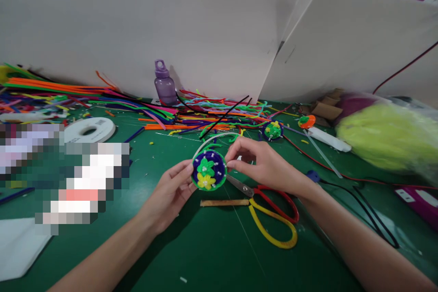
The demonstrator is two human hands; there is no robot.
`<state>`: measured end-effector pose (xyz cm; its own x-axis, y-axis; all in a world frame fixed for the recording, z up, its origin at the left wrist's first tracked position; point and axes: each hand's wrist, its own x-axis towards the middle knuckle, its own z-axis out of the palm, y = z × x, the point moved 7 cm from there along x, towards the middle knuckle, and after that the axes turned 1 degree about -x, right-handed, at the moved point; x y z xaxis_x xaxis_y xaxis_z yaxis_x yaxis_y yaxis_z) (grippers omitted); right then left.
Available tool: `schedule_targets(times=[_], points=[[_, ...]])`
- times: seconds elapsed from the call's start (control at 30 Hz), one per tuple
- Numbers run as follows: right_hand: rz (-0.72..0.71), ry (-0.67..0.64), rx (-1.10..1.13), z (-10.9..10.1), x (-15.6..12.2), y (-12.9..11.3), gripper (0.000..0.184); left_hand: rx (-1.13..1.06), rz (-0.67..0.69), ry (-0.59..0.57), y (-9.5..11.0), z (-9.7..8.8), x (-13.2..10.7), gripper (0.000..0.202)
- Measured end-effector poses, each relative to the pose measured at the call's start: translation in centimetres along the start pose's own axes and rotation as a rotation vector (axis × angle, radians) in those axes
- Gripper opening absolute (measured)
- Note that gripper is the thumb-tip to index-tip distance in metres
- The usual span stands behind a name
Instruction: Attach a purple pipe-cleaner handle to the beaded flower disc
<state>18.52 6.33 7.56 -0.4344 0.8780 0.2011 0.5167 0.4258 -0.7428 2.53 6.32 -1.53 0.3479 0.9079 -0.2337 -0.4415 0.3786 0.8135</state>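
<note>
Between the thumb and fingers of my left hand (174, 189) is a round flower ornament (209, 169). It is fuzzy dark blue with a green rim, a green and a yellow flower, and small white beads or tips around it. My right hand (255, 164) is at the ornament's right edge, thumb and forefinger pinched together; what lies between them is too small to make out. A thin white band (215, 138) arcs behind the ornament toward my right fingers. Below my right hand lie scissors (273, 210) with one red and one yellow handle, beside a flat brown strip (224, 203).
Colourful pipe cleaners (164, 112) lie along the back wall, around a purple bottle (165, 84). A white tape roll (91, 130) is left. A similar ornament (273, 130), a glue gun nozzle or white stick (330, 139), cables (369, 219) and a bagged yellow-green bundle (372, 132) are right.
</note>
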Motion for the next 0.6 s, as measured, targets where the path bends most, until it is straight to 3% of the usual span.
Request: schedule_targets(times=[0.3, 0.4, 0.53, 0.6], points=[[-0.005, -0.006, 0.129, 0.27, 0.09, -0.04, 0.006, 0.003, 0.009, 0.001, 0.03, -0.02, 0.0, 0.026], [0.042, -0.058, 0.273, 0.27, 0.17, 0.08, 0.005, -0.009, 0.02, -0.012, 0.0, 0.01, -0.04, 0.025], [0.118, -0.11, 0.387, 0.33, 0.14, 0.35, 0.019, -0.014, 0.025, -0.015, -0.11, -0.16, -0.09, 0.022], [0.122, -0.099, 0.387, 0.34, 0.12, 0.43, 0.014, -0.015, 0.024, -0.011, -0.13, -0.2, -0.06, 0.021]])
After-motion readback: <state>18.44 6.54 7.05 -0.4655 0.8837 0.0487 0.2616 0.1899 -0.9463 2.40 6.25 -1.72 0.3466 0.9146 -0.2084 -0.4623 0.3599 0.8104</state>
